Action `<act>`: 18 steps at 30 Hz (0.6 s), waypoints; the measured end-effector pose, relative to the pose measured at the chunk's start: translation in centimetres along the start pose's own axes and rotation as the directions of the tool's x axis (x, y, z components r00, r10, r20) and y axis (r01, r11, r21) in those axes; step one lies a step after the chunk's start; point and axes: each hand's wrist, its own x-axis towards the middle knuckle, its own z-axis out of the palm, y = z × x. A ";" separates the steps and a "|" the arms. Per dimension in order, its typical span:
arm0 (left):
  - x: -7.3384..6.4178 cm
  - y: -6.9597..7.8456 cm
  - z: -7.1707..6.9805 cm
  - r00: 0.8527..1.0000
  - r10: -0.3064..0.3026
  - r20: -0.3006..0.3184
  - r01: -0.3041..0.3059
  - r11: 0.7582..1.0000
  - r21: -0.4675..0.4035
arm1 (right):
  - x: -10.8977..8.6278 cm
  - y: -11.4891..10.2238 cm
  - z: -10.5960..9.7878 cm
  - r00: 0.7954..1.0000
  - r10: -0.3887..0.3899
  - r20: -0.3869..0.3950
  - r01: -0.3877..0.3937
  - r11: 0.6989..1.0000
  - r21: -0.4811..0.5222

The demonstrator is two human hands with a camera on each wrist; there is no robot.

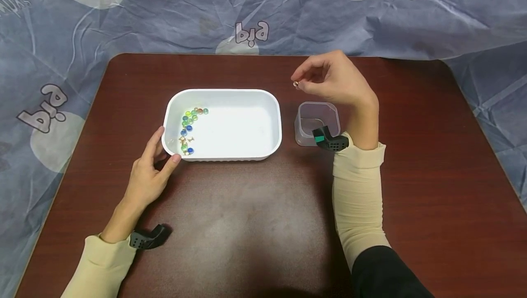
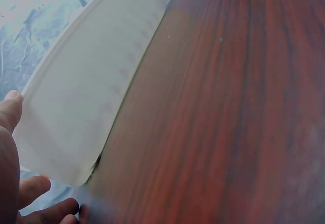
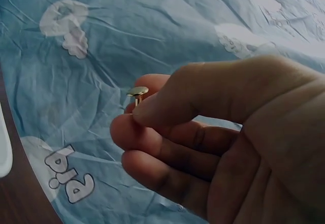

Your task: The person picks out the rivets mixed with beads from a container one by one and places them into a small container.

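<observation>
The right hand (image 1: pixel 335 78) pinches a small gold pin (image 3: pixel 137 91) between thumb and fingertips, and the right wrist view shows it best: a shiny, flat round head on top, wide and thin like a button, with a slim, straight stem dropping from its underside into the grip, where the lower end is hidden. The metal is smooth and pale yellow where light strikes it. The pin is held up off the table (image 1: pixel 247 206), right of the white tray (image 1: pixel 234 129) and near the clear plastic tub (image 1: pixel 303 141). The left hand (image 1: pixel 149 179) is spread loosely around the tray's near left corner, thumb and fingers touching its outside. Inside the tray, along the left part, lie glass marbles (image 1: pixel 189 128) in green, blue, yellow and reddish tones, with a few gold bits (image 1: pixel 183 140) among the nearer ones.
</observation>
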 end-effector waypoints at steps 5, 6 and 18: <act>0.0 0.1 0.0 1.000 0.000 0.001 0.000 1.000 -0.002 | -0.5 0.6 -0.9 1.000 0.017 -0.009 -0.017 1.000 -0.008; 0.0 0.1 0.0 1.000 0.000 0.002 0.000 1.000 -0.002 | -0.6 0.7 -1.1 1.000 0.026 -0.012 -0.026 1.000 -0.007; 0.0 -0.1 0.1 1.000 0.000 -0.001 0.000 1.000 0.000 | -1.4 1.0 -2.3 0.997 0.078 -0.028 -0.078 0.997 -0.028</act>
